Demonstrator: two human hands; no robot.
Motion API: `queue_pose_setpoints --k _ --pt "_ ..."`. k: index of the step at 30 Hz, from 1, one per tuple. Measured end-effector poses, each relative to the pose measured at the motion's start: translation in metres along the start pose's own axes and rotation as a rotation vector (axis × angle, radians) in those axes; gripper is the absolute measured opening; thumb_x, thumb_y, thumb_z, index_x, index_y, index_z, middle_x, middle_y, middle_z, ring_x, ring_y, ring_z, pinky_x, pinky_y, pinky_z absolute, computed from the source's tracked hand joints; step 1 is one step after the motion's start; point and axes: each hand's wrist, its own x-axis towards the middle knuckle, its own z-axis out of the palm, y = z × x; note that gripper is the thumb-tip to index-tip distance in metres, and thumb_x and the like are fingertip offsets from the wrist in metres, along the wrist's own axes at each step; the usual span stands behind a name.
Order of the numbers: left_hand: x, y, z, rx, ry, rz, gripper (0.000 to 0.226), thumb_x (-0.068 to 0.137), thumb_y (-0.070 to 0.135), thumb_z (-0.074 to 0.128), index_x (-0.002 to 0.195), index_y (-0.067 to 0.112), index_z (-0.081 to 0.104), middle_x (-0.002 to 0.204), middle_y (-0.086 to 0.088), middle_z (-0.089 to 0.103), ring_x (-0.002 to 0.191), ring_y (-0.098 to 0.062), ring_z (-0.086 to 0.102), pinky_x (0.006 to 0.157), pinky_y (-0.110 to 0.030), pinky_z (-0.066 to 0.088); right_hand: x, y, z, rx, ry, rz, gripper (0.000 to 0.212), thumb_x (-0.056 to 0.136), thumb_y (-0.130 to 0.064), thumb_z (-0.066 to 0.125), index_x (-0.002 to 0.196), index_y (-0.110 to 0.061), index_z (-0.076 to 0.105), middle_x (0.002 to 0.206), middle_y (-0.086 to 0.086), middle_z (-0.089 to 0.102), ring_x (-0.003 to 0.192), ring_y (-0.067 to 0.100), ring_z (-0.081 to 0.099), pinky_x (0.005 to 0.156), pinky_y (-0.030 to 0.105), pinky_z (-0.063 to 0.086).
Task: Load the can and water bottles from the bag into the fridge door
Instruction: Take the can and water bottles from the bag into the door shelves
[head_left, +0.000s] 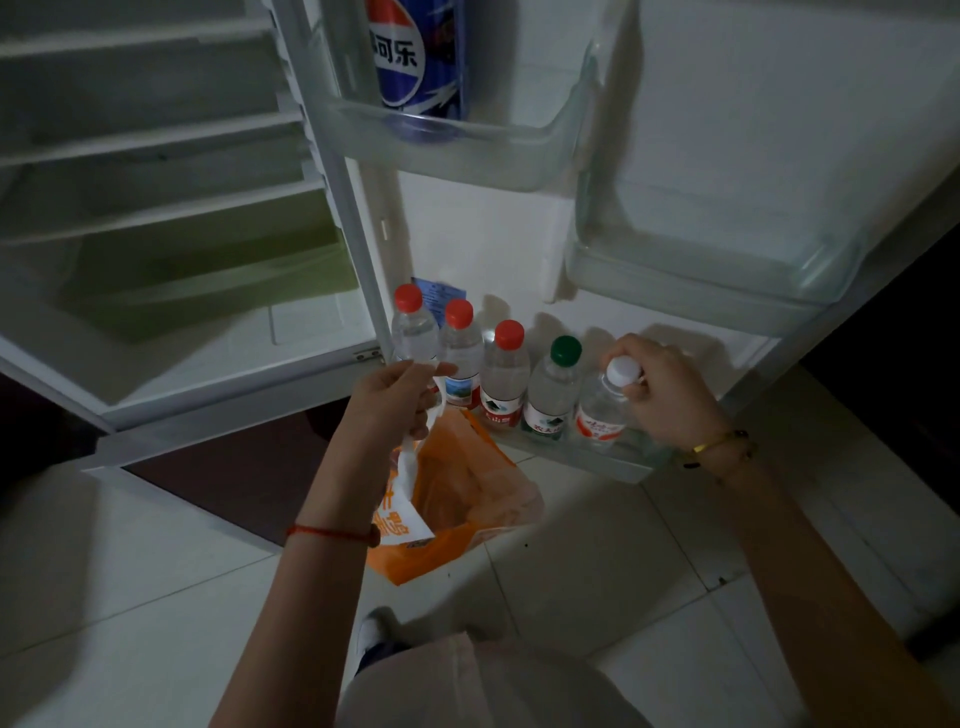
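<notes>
Bag (457, 499), orange and white, hangs open over the tiled floor (597, 571), its white handle pinched in the closed left hand (400, 395). Beyond it, five bottles stand in a row in the bottom door shelf (623, 465). The right hand (660, 389) grips the white-capped bottle (602, 410) by its cap, at the right end. Beside it stands the green-capped bottle (553, 389), then three red-capped bottles (504, 374). Farther up, the can (415, 67) stands in the top door shelf (467, 150).
</notes>
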Motion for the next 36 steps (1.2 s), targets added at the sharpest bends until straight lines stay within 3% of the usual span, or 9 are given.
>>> queue_pose_setpoints --k 4,7,15,18,23,26,29,33,36 --pt "0.002 -0.004 -0.008 0.028 0.045 0.014 0.028 0.100 0.026 0.048 0.104 0.012 0.072 0.057 0.004 0.046 0.054 -0.009 0.040 0.044 -0.015 0.036 -0.007 -0.013 -0.004 -0.093 0.025 -0.001 0.040 0.079 0.008 0.054 0.115 -0.009 0.057 0.113 0.016 0.059 0.107 0.037 0.049 0.088 0.038 0.041" --pt "0.000 -0.006 -0.018 0.006 0.095 0.025 0.026 0.099 0.027 0.049 0.100 0.015 0.073 0.045 0.014 0.040 0.043 -0.003 0.035 0.041 -0.012 0.034 -0.015 -0.036 -0.002 -0.075 0.119 -0.067 0.039 0.083 0.001 0.057 0.121 -0.006 0.057 0.124 0.015 0.058 0.117 0.035 0.047 0.098 0.037 0.037" --pt "-0.013 -0.016 -0.059 -0.063 0.148 0.057 0.027 0.101 0.017 0.045 0.101 0.008 0.071 0.056 0.000 0.038 0.044 -0.006 0.037 0.041 -0.014 0.034 -0.011 -0.089 0.055 0.151 -0.013 -0.165 0.022 0.091 -0.014 0.058 0.112 -0.014 0.063 0.111 0.006 0.065 0.104 0.021 0.058 0.083 0.021 0.041" --pt "-0.024 -0.024 -0.081 0.027 0.208 0.102 0.028 0.100 0.018 0.046 0.104 0.007 0.071 0.065 -0.007 0.046 0.055 -0.011 0.044 0.047 -0.013 0.040 -0.005 -0.108 0.085 0.185 -0.093 -0.218 0.017 0.092 -0.016 0.055 0.107 -0.015 0.063 0.106 0.004 0.065 0.101 0.020 0.060 0.084 0.032 0.052" --pt "-0.033 -0.036 -0.119 0.126 0.303 0.055 0.028 0.099 0.021 0.046 0.103 0.012 0.072 0.083 -0.012 0.064 0.069 -0.014 0.057 0.060 -0.017 0.048 -0.004 -0.150 0.124 0.184 -0.154 -0.281 0.017 0.093 -0.018 0.055 0.108 -0.015 0.063 0.104 0.002 0.065 0.098 0.015 0.060 0.084 0.027 0.050" --pt "-0.035 -0.045 -0.148 0.143 0.337 0.025 0.025 0.100 0.022 0.046 0.099 0.016 0.071 0.087 -0.010 0.067 0.071 -0.014 0.060 0.060 -0.016 0.050 -0.003 -0.176 0.146 0.163 -0.223 -0.284 0.019 0.094 -0.021 0.054 0.111 -0.018 0.062 0.105 -0.001 0.064 0.098 0.014 0.059 0.086 0.030 0.052" --pt "-0.034 -0.060 -0.183 0.198 0.388 -0.038 0.026 0.100 0.026 0.047 0.103 0.015 0.070 0.099 -0.011 0.068 0.087 -0.022 0.064 0.068 -0.024 0.052 -0.003 -0.201 0.167 0.160 -0.260 -0.288 0.019 0.094 -0.019 0.054 0.111 -0.017 0.062 0.107 -0.001 0.064 0.100 0.014 0.059 0.086 0.027 0.050" --pt "-0.028 -0.082 -0.233 0.268 0.449 -0.131 0.024 0.099 0.029 0.048 0.095 0.016 0.068 0.094 -0.009 0.068 0.082 -0.022 0.065 0.068 -0.028 0.053 -0.003 -0.236 0.194 0.147 -0.278 -0.290 0.017 0.094 -0.017 0.055 0.108 -0.015 0.064 0.102 0.000 0.065 0.098 0.016 0.058 0.078 0.020 0.043" --pt "-0.024 -0.100 -0.268 0.292 0.489 -0.160 0.026 0.098 0.027 0.049 0.086 0.013 0.068 0.090 -0.010 0.069 0.089 -0.028 0.066 0.085 -0.040 0.055 -0.004 -0.262 0.217 0.180 -0.296 -0.287 0.017 0.093 -0.018 0.054 0.107 -0.015 0.064 0.101 0.000 0.065 0.100 0.017 0.059 0.084 0.029 0.050"
